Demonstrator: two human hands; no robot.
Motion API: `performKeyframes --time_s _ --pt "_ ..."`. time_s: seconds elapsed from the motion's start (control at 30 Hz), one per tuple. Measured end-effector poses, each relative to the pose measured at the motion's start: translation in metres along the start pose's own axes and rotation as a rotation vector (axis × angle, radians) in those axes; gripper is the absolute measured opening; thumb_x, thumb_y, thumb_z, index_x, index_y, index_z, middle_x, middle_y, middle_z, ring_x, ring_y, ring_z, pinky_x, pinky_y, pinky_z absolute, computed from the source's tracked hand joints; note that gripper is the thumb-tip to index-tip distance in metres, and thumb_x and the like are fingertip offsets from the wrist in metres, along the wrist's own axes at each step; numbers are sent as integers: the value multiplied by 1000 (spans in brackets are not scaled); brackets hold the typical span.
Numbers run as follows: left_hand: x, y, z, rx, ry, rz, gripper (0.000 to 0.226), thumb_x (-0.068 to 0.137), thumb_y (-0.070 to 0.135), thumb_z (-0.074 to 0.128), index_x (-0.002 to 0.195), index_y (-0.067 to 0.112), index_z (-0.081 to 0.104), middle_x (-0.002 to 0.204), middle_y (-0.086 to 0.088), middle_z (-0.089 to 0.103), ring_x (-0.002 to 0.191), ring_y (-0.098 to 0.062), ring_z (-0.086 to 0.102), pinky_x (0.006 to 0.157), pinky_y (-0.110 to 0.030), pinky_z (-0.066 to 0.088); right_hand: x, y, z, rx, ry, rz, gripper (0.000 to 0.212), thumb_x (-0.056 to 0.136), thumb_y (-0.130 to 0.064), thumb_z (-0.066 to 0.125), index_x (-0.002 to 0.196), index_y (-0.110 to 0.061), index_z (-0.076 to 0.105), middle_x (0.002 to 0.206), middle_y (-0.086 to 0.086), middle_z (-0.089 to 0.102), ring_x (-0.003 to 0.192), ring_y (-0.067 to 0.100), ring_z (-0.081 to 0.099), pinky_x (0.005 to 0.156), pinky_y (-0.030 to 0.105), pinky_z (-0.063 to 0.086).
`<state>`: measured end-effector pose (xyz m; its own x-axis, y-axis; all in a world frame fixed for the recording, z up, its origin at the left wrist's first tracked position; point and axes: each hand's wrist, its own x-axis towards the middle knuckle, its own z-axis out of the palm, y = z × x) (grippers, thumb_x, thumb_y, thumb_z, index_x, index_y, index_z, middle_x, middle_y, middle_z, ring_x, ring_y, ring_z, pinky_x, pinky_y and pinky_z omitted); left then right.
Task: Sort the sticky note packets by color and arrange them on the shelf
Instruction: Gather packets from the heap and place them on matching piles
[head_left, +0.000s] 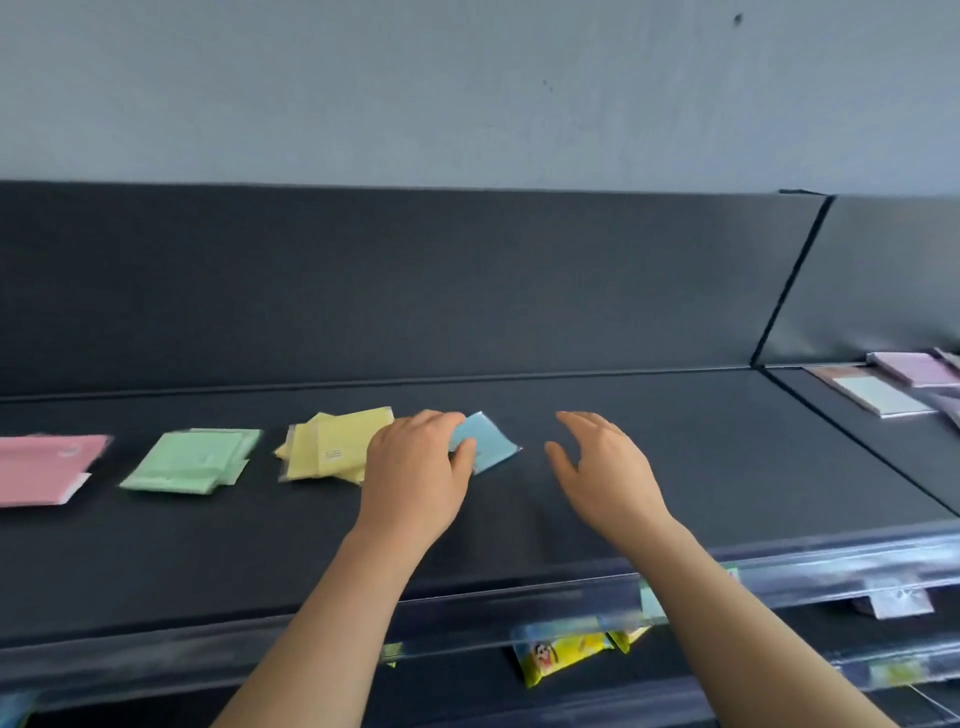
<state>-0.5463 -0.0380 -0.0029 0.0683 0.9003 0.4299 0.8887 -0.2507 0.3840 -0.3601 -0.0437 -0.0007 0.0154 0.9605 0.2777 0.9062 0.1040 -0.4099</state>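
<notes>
On the dark shelf (675, 452) lie sticky note packets in a row: pink packets (41, 465) at far left, a green pile (192, 460), then a yellow pile (332, 447). Right of the yellow pile, my left hand (415, 467) grips a blue packet (488, 444) between thumb and fingers, with the packet resting on or just above the shelf. My right hand (602, 462) hovers a little to the right of the blue packet, fingers spread, holding nothing.
A divider (789, 291) bounds the shelf section at the right; beyond it lie pink and pale notepads (883, 395). The clear front rail (519, 603) carries price tags. Yellow cartoon packets (561, 654) sit on the shelf below.
</notes>
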Motion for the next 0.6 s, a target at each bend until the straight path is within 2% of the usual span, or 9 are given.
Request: performKeyframes --time_s 0.13,0.27,0.6 --pt "3 51 14 -31 -9 62 35 97 35 48 128 22 59 123 6 63 108 -20 56 91 -31 39 -14 40 -32 -55 65 47 37 98 -29 46 129 -10 54 132 3 57 122 23 49 97 30 38" --pt "4 112 38 -106 -39 105 34 98 35 48 128 22 60 122 6 63 109 -19 55 93 -32 42 -30 94 -65 -76 109 90 43 99 -31 46 139 -15 48 139 -1 53 128 19 46 102 27 35" --pt "-2 283 115 -192 -124 167 34 99 34 47 128 23 59 119 6 64 108 -16 56 88 -29 43 -65 255 -158 -133 131 220 43 99 -30 45 139 -15 47 138 0 53 126 19 48 101 28 36"
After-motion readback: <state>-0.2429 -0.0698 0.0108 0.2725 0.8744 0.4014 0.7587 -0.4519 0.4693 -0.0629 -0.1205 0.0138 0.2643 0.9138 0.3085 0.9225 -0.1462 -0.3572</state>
